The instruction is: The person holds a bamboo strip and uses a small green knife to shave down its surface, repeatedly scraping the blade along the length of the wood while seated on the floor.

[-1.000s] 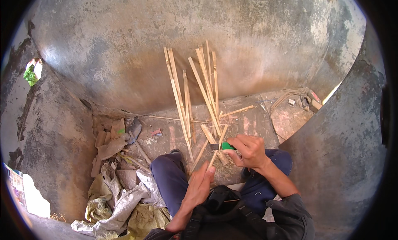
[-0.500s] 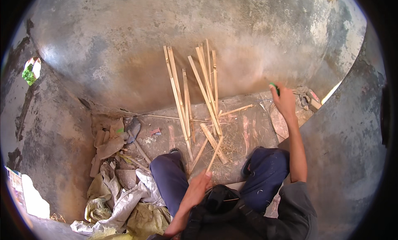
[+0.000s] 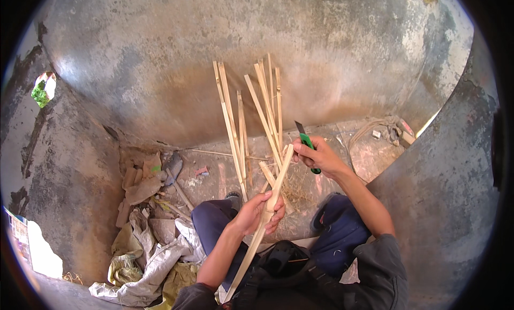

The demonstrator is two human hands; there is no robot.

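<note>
My left hand is closed around the middle of a long, flat bamboo strip. The strip slants from beside my lap up to the right, its upper end close to my right hand. That hand grips a green utility knife, blade out and pointing up and away. My right fingertips are at the strip's upper end; whether they pinch it I cannot tell. Just beyond, a short thick piece of wood lies on the floor, partly hidden by the held strip.
Two groups of bamboo strips, a left one and a right one, lean on the curved wall. Rubble and crumpled sacks lie at the left. Shavings litter the floor between my legs.
My right hand has come in from the far right with the knife to the strip's end. The strip in my left hand now extends back past my lap.
</note>
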